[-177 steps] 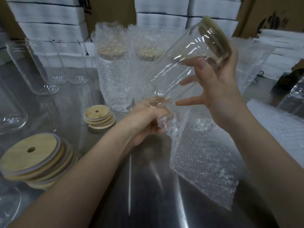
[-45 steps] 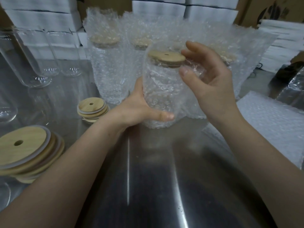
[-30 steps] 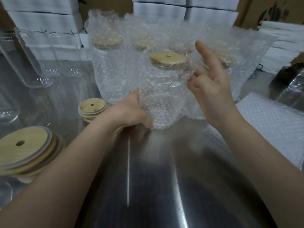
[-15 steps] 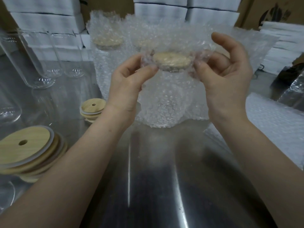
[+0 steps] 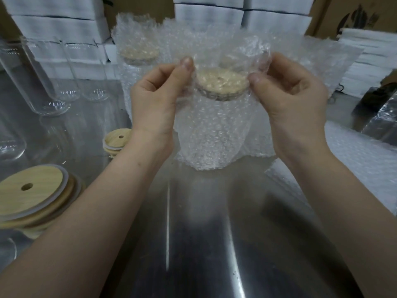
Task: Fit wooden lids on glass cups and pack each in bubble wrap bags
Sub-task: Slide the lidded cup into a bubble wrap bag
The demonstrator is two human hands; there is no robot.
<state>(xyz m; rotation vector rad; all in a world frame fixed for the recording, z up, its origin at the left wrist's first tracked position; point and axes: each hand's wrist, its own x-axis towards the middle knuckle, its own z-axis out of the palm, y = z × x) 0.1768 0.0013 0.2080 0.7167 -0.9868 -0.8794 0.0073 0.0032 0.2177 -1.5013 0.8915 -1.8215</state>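
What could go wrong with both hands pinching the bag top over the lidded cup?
Left hand and right hand pinch only the bubble wrap bag at its top, not the glass cup; if lifted, it could slip or tear through. Pulling film across the wooden lid might unseat it. The wrapped cups stand close behind; a push could topple them.

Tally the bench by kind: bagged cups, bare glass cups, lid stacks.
Bagged cups: 3 with lids showing; the right hand may hide more
Bare glass cups: 5, two cut off at left edge
Lid stacks: 2
Total: 10
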